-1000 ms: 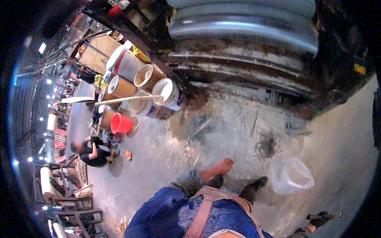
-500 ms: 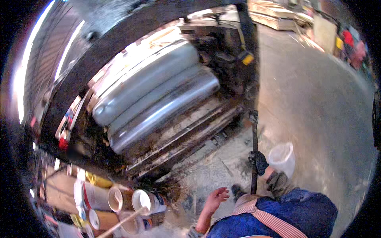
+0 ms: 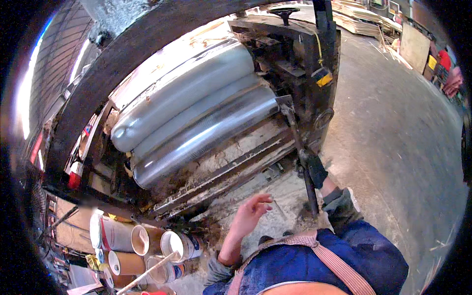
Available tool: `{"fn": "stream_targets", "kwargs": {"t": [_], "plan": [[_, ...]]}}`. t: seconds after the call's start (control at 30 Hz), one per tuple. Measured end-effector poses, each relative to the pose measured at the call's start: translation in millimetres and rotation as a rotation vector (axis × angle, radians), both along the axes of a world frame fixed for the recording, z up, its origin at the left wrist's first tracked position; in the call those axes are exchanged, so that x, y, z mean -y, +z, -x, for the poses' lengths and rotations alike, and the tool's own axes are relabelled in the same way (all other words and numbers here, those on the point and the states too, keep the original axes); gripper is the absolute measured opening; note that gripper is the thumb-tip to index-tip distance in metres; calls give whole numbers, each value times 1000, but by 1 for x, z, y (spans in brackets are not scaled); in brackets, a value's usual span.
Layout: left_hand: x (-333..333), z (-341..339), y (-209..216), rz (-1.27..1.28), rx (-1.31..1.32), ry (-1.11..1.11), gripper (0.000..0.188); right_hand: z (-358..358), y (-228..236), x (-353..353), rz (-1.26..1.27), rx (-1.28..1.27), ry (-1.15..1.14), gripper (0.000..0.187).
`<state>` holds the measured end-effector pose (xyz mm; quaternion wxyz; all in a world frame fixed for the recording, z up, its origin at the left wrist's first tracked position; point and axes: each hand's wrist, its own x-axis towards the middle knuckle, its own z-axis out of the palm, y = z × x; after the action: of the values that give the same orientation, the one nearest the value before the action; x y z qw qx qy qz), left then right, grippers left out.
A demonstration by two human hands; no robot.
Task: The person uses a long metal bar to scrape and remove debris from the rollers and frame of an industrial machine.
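My right hand (image 3: 313, 169), in a black glove, is wrapped round a dark long-handled tool (image 3: 308, 189). The tool slants upward, and its small flat head is at the right end of a shiny metal roller (image 3: 211, 135); I cannot tell whether they touch. My bare left hand (image 3: 251, 212) hangs in the air in front of the machine, its fingers loosely bent and apart, with nothing in it. Two larger grey rollers (image 3: 184, 98) lie behind the shiny one, inside a dark metal frame (image 3: 93, 93).
At lower left stand several buckets, among them an open white bucket (image 3: 173, 246) with a wooden stick (image 3: 147, 273) across it. A yellow and black box (image 3: 322, 77) hangs from a cord on the frame's right side. Stacked boards (image 3: 356, 18) lie far right.
The tool and my right hand have moved up and forward, bringing the tool's head to the roller's end. My left hand has risen and shifted left. My view has turned slightly.
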<state>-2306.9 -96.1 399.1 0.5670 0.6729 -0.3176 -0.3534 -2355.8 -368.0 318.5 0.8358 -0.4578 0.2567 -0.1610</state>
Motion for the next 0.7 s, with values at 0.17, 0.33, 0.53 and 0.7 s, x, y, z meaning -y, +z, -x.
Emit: {"fn": "stream_targets", "kwargs": {"t": [0.17, 0.33, 0.53, 0.7], "plan": [[56, -37, -2, -78, -86, -173, 36, -55, 2, 45, 56, 37, -67, 15], [116, -66, -22, -18, -287, -145, 48, -107, -22, 37, 117, 43, -139, 14], [118, -115, -44, -238, -604, -93, 28, -148, -69, -22, 160, 66, -287, 14], [103, -144, -32, -435, -306, -136, 31, -171, -50, -22, -507, 338, -258, 19]]}}
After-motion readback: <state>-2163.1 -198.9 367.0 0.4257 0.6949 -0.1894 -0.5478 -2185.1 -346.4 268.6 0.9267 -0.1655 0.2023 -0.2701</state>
